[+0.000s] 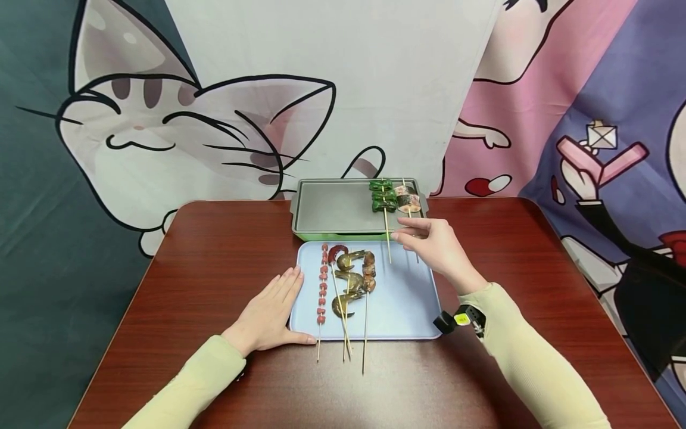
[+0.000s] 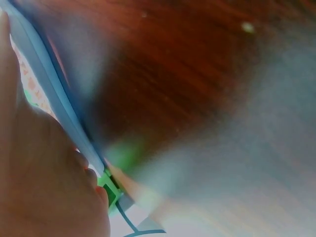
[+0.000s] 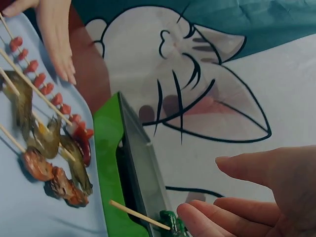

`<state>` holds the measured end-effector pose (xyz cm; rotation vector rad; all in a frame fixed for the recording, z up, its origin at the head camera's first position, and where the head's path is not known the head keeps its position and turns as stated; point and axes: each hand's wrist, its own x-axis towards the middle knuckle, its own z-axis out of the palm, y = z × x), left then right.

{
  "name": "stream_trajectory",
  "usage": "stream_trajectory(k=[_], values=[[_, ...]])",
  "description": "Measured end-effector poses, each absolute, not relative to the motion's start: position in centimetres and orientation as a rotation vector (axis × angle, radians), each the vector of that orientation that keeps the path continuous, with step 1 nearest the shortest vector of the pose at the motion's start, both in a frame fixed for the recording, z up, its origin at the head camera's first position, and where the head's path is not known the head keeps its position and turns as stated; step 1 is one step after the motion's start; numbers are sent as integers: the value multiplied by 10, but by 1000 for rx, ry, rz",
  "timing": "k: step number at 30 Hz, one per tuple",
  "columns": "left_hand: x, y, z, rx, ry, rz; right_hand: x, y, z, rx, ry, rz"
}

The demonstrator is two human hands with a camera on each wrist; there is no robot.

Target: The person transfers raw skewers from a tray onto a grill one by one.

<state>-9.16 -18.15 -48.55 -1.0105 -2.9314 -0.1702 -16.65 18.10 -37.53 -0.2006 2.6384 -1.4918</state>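
My left hand (image 1: 270, 313) lies with straight fingers along the left edge of a light blue tray (image 1: 404, 304), its thumb at the front corner. Over the tray's back right part, my right hand (image 1: 436, 244) hovers with thumb and fingers apart; the right wrist view shows nothing between them. It is nearest to a skewer of pale, dark-banded rolls (image 1: 408, 201), whose stick passes partly behind the fingers. Left of that lies a skewer of green pepper pieces (image 1: 383, 196). Both lie on a grey griddle (image 1: 334, 205) with a green base, sticks jutting over its front edge.
On the tray are a skewer of small red pieces (image 1: 323, 286), a dark red tentacle-like skewer (image 1: 337, 252), a shrimp skewer (image 1: 349, 281) and a skewer of browned chunks (image 1: 369, 271). Their sticks overhang the front. A brown table (image 1: 214, 250) lies beneath; a printed cloth (image 1: 321, 47) hangs behind.
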Motion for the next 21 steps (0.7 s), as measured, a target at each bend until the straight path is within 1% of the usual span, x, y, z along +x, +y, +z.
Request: stream_trajectory(k=[11,21], values=[[-90,-181,-485,-1010,-2943,-173,-124,178,-378,-267,2588,-1507],[-92,-183,-488,-1029,-2886,-192,-94,175,-406,-319,2490,-1439]])
